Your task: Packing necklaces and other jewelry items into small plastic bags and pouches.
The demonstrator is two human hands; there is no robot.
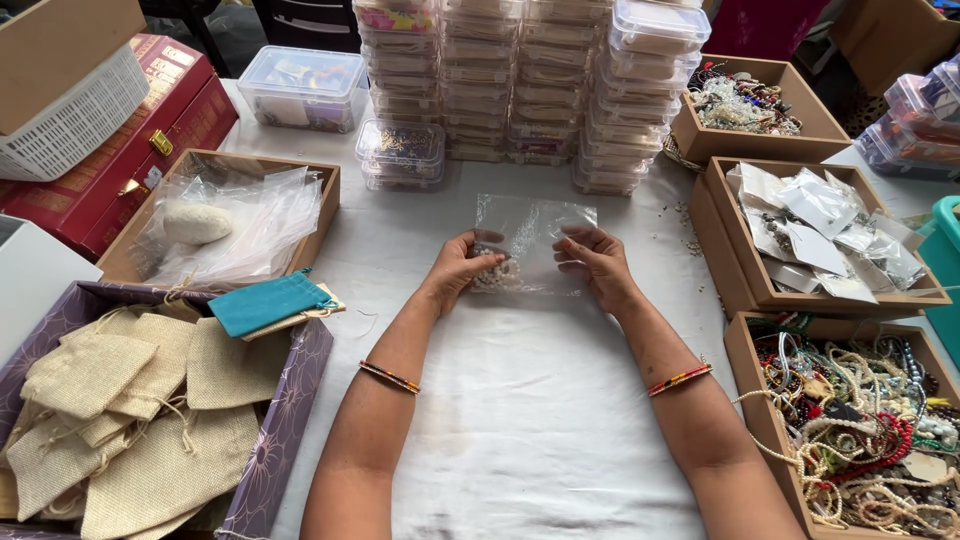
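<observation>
Stacked clear boxes [520,80] stand behind; bead trays [860,420] sit right. Left hand [462,265] and right hand [592,258], forearms outstretched, pinch a clear plastic bag [530,235] of pale beads [497,277], fingers closed on it.

- A table [520,420] under a white cloth fills the frame.
- Centre: a clear plastic bag [530,240] lies on the cloth.
- Top centre: stacked clear lidded boxes [520,80].
- Left: a cardboard tray [320,210] of plastic bags, a purple box [290,420] of burlap pouches, a red case [150,130].
- Right: three cardboard trays [735,290] of jewellery.
</observation>
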